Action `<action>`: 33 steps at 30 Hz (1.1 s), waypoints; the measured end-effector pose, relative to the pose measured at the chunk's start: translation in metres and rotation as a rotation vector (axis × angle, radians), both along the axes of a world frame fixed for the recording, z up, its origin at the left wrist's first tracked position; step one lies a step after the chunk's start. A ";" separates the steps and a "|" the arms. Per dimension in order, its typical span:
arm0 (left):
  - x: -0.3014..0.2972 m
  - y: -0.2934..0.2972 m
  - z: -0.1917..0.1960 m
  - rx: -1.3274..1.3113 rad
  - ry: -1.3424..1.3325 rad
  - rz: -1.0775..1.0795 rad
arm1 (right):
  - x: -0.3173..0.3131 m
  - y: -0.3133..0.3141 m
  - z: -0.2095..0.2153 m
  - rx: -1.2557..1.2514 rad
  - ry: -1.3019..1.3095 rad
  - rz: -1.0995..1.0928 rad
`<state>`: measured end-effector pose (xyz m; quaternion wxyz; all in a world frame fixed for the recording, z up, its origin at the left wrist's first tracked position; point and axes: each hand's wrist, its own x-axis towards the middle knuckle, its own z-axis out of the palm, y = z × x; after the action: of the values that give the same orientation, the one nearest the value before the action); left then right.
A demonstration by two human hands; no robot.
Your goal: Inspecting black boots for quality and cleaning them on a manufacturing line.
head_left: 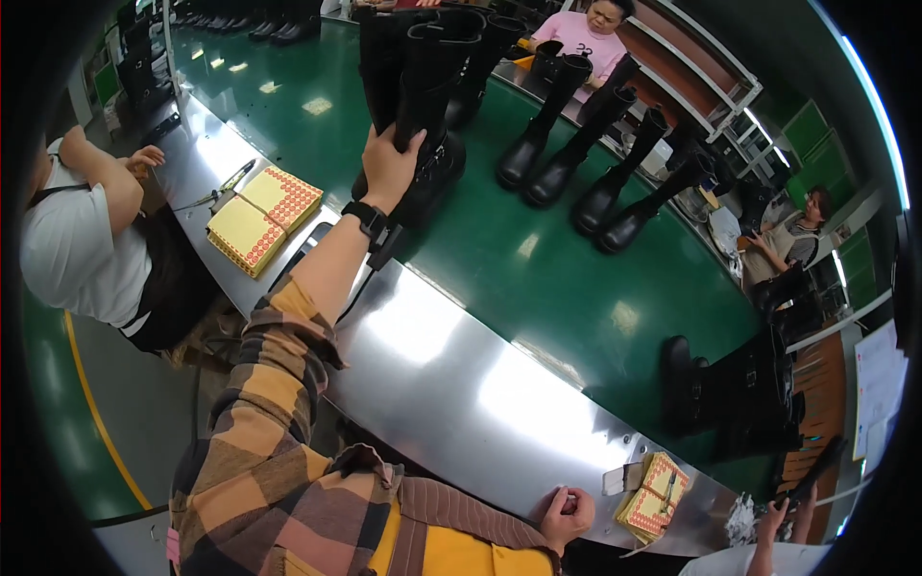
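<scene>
My left hand (392,165), with a dark watch on the wrist, reaches far over the green table and is closed around the shaft of a tall black boot (432,82). Another black boot shaft stands close beside it. The buckled lower part shows just past my fingers. My right hand (567,519) is curled at the near edge of the metal strip, left of a small stack of yellow cards (654,499). Whatever its fingers enclose is too small to make out.
Several tall black boots (600,206) stand across the green table (480,259). More buckled boots (735,389) are at the right. A banded stack of yellow cards (261,221) lies on the metal edge (432,326) at left. Co-workers stand at the left, far side and right.
</scene>
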<state>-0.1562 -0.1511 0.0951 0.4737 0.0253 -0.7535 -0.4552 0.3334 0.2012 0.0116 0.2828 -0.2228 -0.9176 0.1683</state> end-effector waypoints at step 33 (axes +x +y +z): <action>-0.086 0.169 -0.094 -0.368 -0.465 -0.342 | -0.013 0.007 0.025 0.064 -0.066 0.077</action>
<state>-0.2420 0.0184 0.0007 0.2025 -0.0841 -0.9042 -0.3664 0.3206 0.2086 0.0362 0.2527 -0.1834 -0.9393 0.1423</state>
